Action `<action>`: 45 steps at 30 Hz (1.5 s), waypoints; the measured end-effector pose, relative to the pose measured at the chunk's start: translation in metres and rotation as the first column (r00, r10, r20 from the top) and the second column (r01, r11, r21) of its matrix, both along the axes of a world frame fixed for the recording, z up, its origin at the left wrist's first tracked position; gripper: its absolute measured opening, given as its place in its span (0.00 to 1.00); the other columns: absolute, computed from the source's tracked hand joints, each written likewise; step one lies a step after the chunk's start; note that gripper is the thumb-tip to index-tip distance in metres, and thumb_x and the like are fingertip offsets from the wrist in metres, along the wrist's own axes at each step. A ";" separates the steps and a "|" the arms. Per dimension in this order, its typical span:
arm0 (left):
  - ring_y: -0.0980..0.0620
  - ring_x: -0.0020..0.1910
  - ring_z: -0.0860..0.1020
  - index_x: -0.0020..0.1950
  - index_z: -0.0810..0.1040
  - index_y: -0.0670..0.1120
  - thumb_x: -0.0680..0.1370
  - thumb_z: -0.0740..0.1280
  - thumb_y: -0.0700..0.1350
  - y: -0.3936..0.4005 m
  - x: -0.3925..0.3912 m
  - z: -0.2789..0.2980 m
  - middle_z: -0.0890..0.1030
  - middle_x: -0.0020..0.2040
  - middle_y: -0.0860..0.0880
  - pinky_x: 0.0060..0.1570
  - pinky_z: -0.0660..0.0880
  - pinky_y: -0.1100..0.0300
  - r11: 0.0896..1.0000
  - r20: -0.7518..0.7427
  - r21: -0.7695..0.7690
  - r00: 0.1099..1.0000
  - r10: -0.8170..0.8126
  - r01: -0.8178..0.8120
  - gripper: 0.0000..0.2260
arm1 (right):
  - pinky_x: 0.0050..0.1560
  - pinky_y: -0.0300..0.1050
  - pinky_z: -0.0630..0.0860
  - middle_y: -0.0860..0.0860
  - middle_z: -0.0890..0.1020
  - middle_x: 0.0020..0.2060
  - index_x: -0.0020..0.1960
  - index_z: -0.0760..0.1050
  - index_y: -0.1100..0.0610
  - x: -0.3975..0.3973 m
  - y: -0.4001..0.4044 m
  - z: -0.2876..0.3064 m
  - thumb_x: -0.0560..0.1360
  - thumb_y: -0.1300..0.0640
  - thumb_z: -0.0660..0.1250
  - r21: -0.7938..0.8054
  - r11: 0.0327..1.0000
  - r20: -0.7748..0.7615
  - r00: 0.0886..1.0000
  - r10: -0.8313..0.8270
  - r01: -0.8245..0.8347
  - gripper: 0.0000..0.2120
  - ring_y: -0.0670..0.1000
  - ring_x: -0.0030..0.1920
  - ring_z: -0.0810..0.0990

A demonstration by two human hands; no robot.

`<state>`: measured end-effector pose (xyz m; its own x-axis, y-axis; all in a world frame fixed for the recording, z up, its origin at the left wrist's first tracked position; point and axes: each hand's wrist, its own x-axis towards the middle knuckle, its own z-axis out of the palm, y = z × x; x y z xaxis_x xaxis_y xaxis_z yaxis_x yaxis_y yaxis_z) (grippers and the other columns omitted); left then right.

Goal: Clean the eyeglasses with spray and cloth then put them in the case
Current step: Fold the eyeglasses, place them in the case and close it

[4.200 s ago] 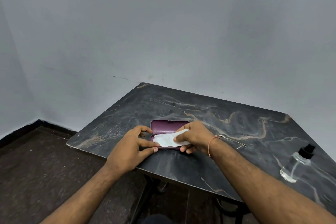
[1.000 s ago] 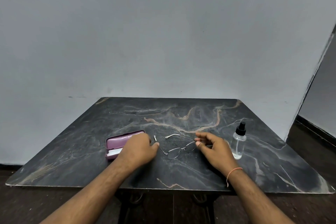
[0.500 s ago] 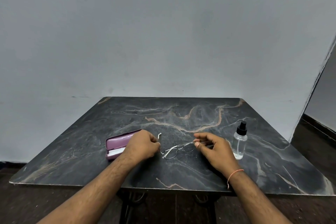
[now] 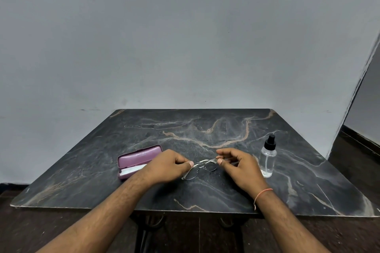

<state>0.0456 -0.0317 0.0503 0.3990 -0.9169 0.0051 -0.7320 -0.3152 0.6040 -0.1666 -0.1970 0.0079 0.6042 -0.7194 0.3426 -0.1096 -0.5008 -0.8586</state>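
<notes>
On the dark marble table (image 4: pixel 205 125), the open purple hard case (image 4: pixel 139 155) holds the white cloth (image 4: pixel 132 170). The left hand (image 4: pixel 166 167) and right hand (image 4: pixel 240 167) pinch the thin metal eyeglasses (image 4: pixel 202 167), seemingly folding the temples. Next, probably lay them in the case. The clear spray bottle (image 4: pixel 267 160) stands right.

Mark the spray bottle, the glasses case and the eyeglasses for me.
spray bottle (image 4: pixel 267 162): head view, on its clear body.
glasses case (image 4: pixel 139 155): head view, on the open purple lid.
eyeglasses (image 4: pixel 210 167): head view, on the lens nearer the right hand.
</notes>
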 end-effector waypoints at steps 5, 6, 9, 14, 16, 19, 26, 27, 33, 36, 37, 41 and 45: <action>0.60 0.39 0.83 0.49 0.88 0.44 0.84 0.69 0.58 0.003 -0.001 -0.002 0.88 0.46 0.65 0.46 0.82 0.52 0.995 0.072 -0.023 0.993 -0.092 0.094 0.18 | 0.45 0.28 0.76 0.42 0.89 0.42 0.52 0.89 0.43 0.001 -0.002 -0.001 0.78 0.58 0.79 -0.027 0.999 -0.030 0.999 -0.028 0.028 0.09 0.38 0.43 0.83; 0.59 0.39 0.84 0.50 0.89 0.46 0.85 0.68 0.58 0.005 -0.002 -0.002 0.88 0.48 0.65 0.47 0.82 0.53 0.993 0.086 -0.014 0.990 -0.116 0.118 0.17 | 0.45 0.28 0.76 0.42 0.89 0.43 0.51 0.89 0.43 0.001 -0.002 -0.001 0.78 0.58 0.79 -0.029 0.999 -0.031 0.999 -0.029 0.028 0.09 0.39 0.44 0.83; 0.56 0.49 0.87 0.52 0.89 0.48 0.85 0.67 0.57 0.007 -0.005 -0.001 0.85 0.56 0.72 0.54 0.84 0.51 0.985 0.102 -0.008 0.980 -0.168 0.170 0.16 | 0.46 0.29 0.77 0.39 0.89 0.43 0.48 0.89 0.41 0.000 -0.002 0.000 0.78 0.57 0.79 -0.024 1.000 -0.025 1.000 -0.019 0.018 0.10 0.40 0.45 0.85; 0.52 0.50 0.86 0.66 0.86 0.59 0.86 0.65 0.56 0.011 -0.008 -0.002 0.88 0.50 0.56 0.55 0.82 0.47 0.978 0.154 -0.044 0.969 -0.193 0.202 0.13 | 0.53 0.43 0.84 0.46 0.90 0.44 0.49 0.89 0.46 -0.002 -0.001 0.001 0.78 0.62 0.78 0.032 0.999 0.047 0.998 0.030 -0.032 0.10 0.47 0.46 0.89; 0.53 0.50 0.85 0.67 0.86 0.58 0.86 0.63 0.56 0.014 -0.008 -0.002 0.87 0.50 0.54 0.55 0.81 0.47 0.973 0.165 -0.060 0.964 -0.210 0.223 0.15 | 0.54 0.42 0.83 0.45 0.89 0.48 0.49 0.89 0.48 -0.002 0.001 0.003 0.78 0.64 0.78 0.009 0.998 0.085 0.995 0.057 -0.058 0.11 0.47 0.49 0.88; 0.53 0.51 0.84 0.65 0.86 0.54 0.85 0.60 0.57 0.017 -0.008 -0.004 0.86 0.51 0.53 0.57 0.80 0.47 0.963 0.208 -0.061 0.947 -0.244 0.261 0.18 | 0.56 0.40 0.82 0.46 0.87 0.50 0.50 0.89 0.51 -0.002 0.004 0.005 0.78 0.67 0.77 -0.016 0.998 0.123 0.990 0.069 -0.067 0.10 0.46 0.51 0.87; 0.48 0.44 0.84 0.49 0.83 0.46 0.85 0.59 0.59 0.019 -0.002 -0.010 0.87 0.46 0.47 0.50 0.81 0.48 0.968 0.216 -0.112 0.956 -0.198 0.226 0.21 | 0.56 0.60 0.86 0.50 0.87 0.50 0.48 0.90 0.52 -0.002 0.004 0.002 0.77 0.70 0.76 0.090 0.988 0.192 0.975 0.108 -0.127 0.13 0.58 0.51 0.87; 0.50 0.38 0.82 0.45 0.81 0.46 0.85 0.60 0.61 0.022 0.001 -0.010 0.85 0.41 0.50 0.44 0.80 0.51 0.970 0.208 -0.142 0.964 -0.164 0.196 0.22 | 0.59 0.63 0.85 0.50 0.87 0.50 0.48 0.90 0.53 -0.001 0.003 0.001 0.77 0.70 0.76 0.087 0.988 0.191 0.976 0.109 -0.127 0.12 0.60 0.52 0.87; 0.66 0.48 0.84 0.57 0.88 0.57 0.82 0.62 0.63 0.066 0.055 -0.001 0.88 0.51 0.64 0.49 0.78 0.65 0.853 0.223 -0.518 0.953 0.207 -0.064 0.18 | 0.64 0.66 0.83 0.51 0.88 0.50 0.48 0.90 0.51 -0.001 0.002 -0.002 0.77 0.69 0.76 0.090 0.987 0.171 0.978 0.117 -0.134 0.13 0.60 0.55 0.87; 0.55 0.64 0.80 0.70 0.81 0.57 0.81 0.64 0.65 0.102 0.099 -0.017 0.83 0.65 0.57 0.66 0.78 0.47 0.837 0.266 -0.504 0.883 0.386 -0.214 0.22 | 0.64 0.63 0.82 0.53 0.88 0.51 0.49 0.89 0.55 -0.001 0.001 -0.001 0.78 0.71 0.75 0.114 0.984 0.198 0.973 0.115 -0.139 0.11 0.61 0.55 0.88; 0.50 0.70 0.77 0.75 0.77 0.58 0.81 0.65 0.67 0.114 0.111 -0.025 0.80 0.70 0.54 0.71 0.75 0.41 0.846 0.254 -0.443 0.863 0.437 -0.298 0.25 | 0.63 0.61 0.83 0.52 0.88 0.50 0.49 0.89 0.57 -0.001 0.001 0.000 0.78 0.71 0.75 0.128 0.982 0.208 0.972 0.109 -0.138 0.11 0.60 0.54 0.88; 0.46 0.76 0.74 0.81 0.72 0.55 0.75 0.62 0.75 0.145 0.137 -0.048 0.79 0.76 0.52 0.76 0.69 0.40 0.850 0.079 -0.241 0.864 0.498 -0.468 0.39 | 0.53 0.44 0.87 0.50 0.89 0.46 0.46 0.88 0.57 0.001 0.004 0.003 0.78 0.74 0.73 0.220 0.964 0.276 0.957 0.086 -0.150 0.14 0.51 0.48 0.87; 0.53 0.80 0.70 0.85 0.66 0.56 0.70 0.60 0.83 0.142 0.136 -0.046 0.77 0.75 0.63 0.78 0.62 0.44 0.894 0.032 -0.141 0.900 0.434 -0.426 0.50 | 0.48 0.38 0.86 0.54 0.89 0.45 0.50 0.87 0.62 0.002 0.004 0.005 0.79 0.74 0.71 0.263 0.957 0.288 0.957 0.045 -0.124 0.10 0.48 0.45 0.89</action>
